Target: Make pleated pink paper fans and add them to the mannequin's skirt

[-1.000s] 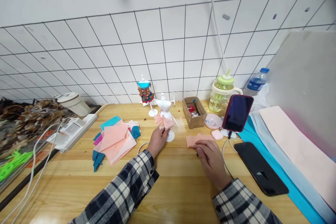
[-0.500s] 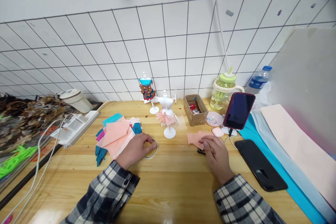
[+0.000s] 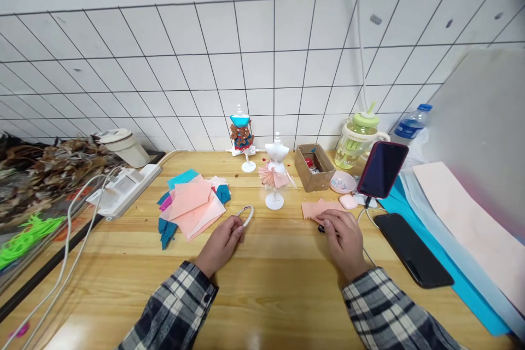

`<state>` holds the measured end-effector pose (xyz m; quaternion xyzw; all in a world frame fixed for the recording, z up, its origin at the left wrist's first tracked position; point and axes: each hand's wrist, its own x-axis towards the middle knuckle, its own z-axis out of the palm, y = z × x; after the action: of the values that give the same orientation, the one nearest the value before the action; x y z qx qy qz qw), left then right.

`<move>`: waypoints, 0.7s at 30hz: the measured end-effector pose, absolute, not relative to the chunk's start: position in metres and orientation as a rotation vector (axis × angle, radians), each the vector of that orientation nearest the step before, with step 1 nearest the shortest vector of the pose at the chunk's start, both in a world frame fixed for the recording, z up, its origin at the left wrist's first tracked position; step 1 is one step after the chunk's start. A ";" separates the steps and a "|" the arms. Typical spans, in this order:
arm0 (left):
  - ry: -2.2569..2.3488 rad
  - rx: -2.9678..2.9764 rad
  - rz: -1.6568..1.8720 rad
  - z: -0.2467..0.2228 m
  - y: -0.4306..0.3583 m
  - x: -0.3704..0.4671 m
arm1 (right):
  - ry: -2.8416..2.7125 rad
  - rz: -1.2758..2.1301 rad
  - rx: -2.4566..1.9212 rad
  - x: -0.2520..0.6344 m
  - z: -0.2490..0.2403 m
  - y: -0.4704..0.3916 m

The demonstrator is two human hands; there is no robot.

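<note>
My left hand (image 3: 221,243) pinches a thin white ring (image 3: 247,215), like a narrow roll of tape, tilted up off the table. My right hand (image 3: 341,238) lies at the near edge of a peach crepe-paper strip (image 3: 318,208), its fingers drawn together. Next to its fingertips shows the tip of a small black object (image 3: 321,228); the rest is hidden under the hand. Between and beyond both hands stands a small white mannequin (image 3: 276,152) on a round base, wearing a pleated peach skirt (image 3: 274,176).
A pile of peach, blue and magenta paper (image 3: 192,208) lies left. Behind stand a dressed mannequin (image 3: 241,134) and a cardboard box (image 3: 314,172). To the right are a bead dish (image 3: 343,182), a propped phone (image 3: 379,169), a black phone (image 3: 414,251), a green-lidded jug (image 3: 356,142) and paper sheets (image 3: 463,197).
My left hand has taken hold of the white ring and tilted it up from the table. My right hand stays by the peach strip. The whole view has shifted slightly.
</note>
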<state>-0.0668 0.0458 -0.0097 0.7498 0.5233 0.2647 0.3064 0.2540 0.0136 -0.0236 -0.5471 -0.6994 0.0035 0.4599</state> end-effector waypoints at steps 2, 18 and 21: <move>1.296 1.795 0.742 -0.010 0.041 -0.062 | -1.748 0.025 -1.311 0.238 -0.022 0.009; 1.267 2.151 0.708 -0.023 0.027 -0.054 | -1.906 0.141 -1.330 0.198 -0.020 0.020; 1.352 2.359 0.612 -0.024 0.033 -0.058 | -1.824 -0.036 -1.644 0.250 -0.024 0.036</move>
<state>-0.0583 0.0330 -0.0239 0.8331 0.4776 0.2162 0.1765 0.2500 0.0360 -0.0235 -0.6305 -0.6994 -0.0138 0.3363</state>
